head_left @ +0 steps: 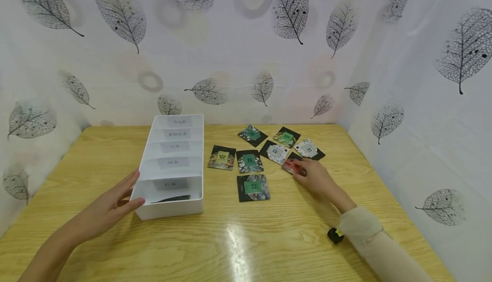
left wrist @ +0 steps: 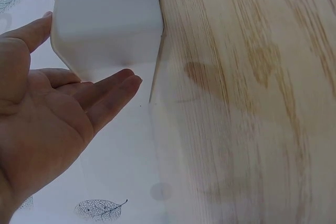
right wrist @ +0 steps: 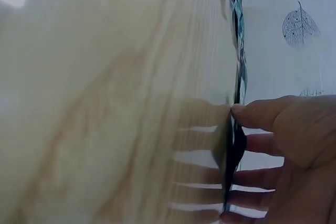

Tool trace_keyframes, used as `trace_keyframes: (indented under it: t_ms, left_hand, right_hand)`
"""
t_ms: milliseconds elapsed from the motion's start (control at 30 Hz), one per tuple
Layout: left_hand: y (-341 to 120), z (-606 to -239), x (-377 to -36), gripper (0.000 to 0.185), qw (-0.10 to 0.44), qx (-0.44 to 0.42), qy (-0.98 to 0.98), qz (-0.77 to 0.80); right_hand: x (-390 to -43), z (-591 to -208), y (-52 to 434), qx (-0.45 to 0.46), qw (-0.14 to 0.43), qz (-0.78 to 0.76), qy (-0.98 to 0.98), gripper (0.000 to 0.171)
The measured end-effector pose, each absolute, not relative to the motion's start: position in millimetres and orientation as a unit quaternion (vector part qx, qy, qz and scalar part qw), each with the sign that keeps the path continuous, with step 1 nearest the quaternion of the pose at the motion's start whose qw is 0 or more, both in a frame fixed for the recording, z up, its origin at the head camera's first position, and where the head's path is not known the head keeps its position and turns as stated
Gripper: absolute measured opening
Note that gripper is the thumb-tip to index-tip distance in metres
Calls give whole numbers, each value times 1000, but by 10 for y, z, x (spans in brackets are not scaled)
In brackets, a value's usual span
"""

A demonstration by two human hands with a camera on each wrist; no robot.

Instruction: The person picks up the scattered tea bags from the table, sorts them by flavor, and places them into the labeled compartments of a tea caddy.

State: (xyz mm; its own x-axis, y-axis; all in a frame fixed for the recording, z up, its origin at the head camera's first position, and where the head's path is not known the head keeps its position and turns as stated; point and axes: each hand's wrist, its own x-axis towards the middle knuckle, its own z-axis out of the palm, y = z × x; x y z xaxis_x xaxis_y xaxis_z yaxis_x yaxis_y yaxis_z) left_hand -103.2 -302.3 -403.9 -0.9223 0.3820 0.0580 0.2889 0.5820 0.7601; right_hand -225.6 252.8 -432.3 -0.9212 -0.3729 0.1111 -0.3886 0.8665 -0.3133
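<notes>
My left hand (head_left: 109,207) touches the near left corner of a white divided box (head_left: 173,208), its thumb at the front rim and its fingers along the left side. In the left wrist view the fingers (left wrist: 113,95) extend loosely against the box wall (left wrist: 110,14). Labelled dividers split the box into compartments; a dark packet (head_left: 173,198) lies in the nearest one. Over on the right, my right hand (head_left: 317,178) pinches a red and black tea sachet (head_left: 293,162). The right wrist view shows that sachet (right wrist: 231,156) edge-on between thumb and fingers, close over the table.
Several other tea sachets lie mid-table, among them a yellow one (head_left: 221,158), a green one (head_left: 253,187) and a white one (head_left: 308,148). A small black object (head_left: 335,235) sits by the right sleeve (head_left: 363,226). Leaf-print curtains (head_left: 246,60) border the wooden table (head_left: 284,248).
</notes>
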Motion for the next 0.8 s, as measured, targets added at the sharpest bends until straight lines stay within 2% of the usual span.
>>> trace_keyframes:
  t_ms: [200,433,600,733,800]
  left_hand:
    - [-3022,-4026,-1034,77,68,181,888,417]
    - [-3050,-4022,-1061,78,76,176,888,419]
    - [-3076,-4024,-1104,79,82,177,888,417]
    - [-3093,-4021,-1134,78,82,179,888,415]
    - [-3102,-4019,-1145,78,80,181,887,417]
  right_hand:
    - [-2119,-4249,2410,146,0,64,-987,52]
    - [-2019,-4190,2214,56,-34,47,-997,61]
    - [-2061,-4140,2203,48,-10,68,-996,49]
    - [-2182,-4127,2256,126,39,93,-987,28]
    - [-2257,-4120,2278,177,45,94,-979,27]
